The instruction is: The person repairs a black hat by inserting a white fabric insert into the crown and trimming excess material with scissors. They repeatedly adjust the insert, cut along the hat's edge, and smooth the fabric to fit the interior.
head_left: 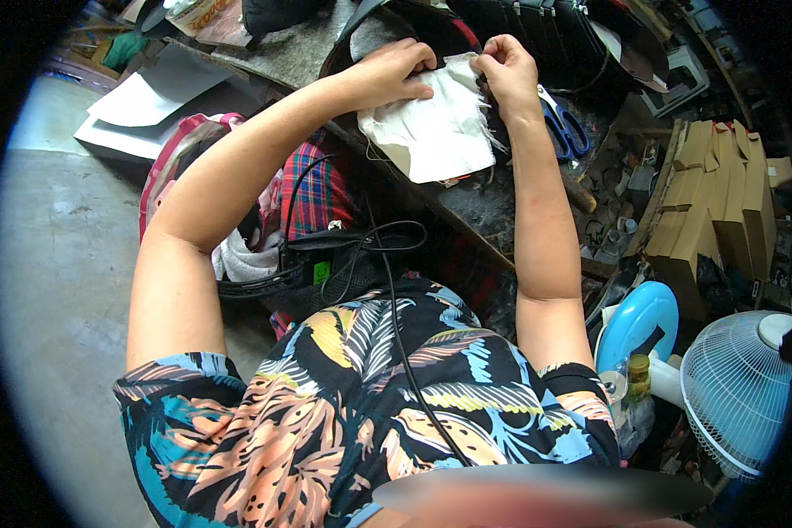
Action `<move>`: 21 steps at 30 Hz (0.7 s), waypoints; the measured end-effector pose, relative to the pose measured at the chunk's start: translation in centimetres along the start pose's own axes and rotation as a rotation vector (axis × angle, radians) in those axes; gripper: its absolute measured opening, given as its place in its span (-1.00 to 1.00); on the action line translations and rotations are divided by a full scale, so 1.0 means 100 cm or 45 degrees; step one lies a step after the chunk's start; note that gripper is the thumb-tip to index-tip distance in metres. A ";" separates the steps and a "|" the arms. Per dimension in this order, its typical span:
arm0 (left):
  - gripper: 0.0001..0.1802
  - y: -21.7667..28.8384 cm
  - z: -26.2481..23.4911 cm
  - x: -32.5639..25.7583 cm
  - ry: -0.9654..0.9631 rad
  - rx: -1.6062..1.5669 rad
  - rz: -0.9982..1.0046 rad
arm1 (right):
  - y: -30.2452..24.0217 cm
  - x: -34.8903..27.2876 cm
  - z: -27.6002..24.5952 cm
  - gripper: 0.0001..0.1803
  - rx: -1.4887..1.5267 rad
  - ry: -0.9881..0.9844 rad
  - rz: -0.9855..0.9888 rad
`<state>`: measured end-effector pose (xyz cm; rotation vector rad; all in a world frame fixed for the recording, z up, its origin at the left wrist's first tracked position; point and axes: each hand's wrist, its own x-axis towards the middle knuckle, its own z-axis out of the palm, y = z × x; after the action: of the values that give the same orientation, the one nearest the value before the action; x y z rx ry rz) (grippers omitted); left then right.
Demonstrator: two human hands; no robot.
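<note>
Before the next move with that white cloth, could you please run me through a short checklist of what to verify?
1. Left hand has hold of the white cloth at its top edge: ok.
2. Right hand pinches the cloth's upper right corner: ok.
3. Cloth rests flat on the dark workbench: ok; frayed threads show along its right edge.
4. Blue-handled scissors lie within reach beside the right wrist: ok.
5. Scissor blades closed: cannot tell, as the hand hides them.
6. Black cable clear of the cloth: ok; it runs lower, over the lap.
</note>
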<state>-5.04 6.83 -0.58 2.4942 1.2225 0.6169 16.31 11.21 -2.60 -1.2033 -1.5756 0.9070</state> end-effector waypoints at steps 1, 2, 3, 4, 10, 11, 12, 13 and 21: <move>-0.52 -0.001 0.000 -0.001 0.000 -0.024 0.001 | -0.002 -0.002 -0.001 -0.82 0.012 0.065 0.077; -0.52 -0.002 0.000 -0.001 -0.007 -0.071 0.010 | -0.004 -0.004 -0.001 -0.80 -0.048 0.057 0.009; -0.53 -0.002 -0.001 -0.002 -0.015 -0.111 0.006 | -0.007 -0.007 0.000 -0.79 -0.153 0.047 -0.089; -0.53 -0.003 -0.002 -0.002 -0.024 -0.150 0.001 | -0.010 -0.010 0.000 -0.79 -0.261 0.074 -0.157; -0.47 -0.002 -0.003 0.001 -0.201 -0.046 -0.072 | -0.025 -0.020 -0.004 -0.67 -0.670 -0.032 -0.206; -0.48 -0.002 -0.003 0.001 -0.190 0.030 -0.024 | -0.025 -0.019 -0.006 -0.67 -0.699 -0.051 -0.210; -0.49 -0.002 -0.002 0.002 -0.178 0.105 0.023 | -0.025 -0.019 -0.008 -0.68 -0.733 -0.076 -0.204; -0.51 -0.001 -0.002 0.002 -0.190 0.202 0.038 | -0.025 -0.018 -0.009 -0.68 -0.768 -0.101 -0.201; -0.57 0.001 -0.007 0.004 -0.099 -0.432 -0.151 | -0.032 -0.016 -0.017 -0.79 -0.669 -0.107 -0.378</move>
<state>-5.14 7.15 0.18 2.1302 1.1220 0.6316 17.15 8.86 0.54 -1.2415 -2.0734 0.3612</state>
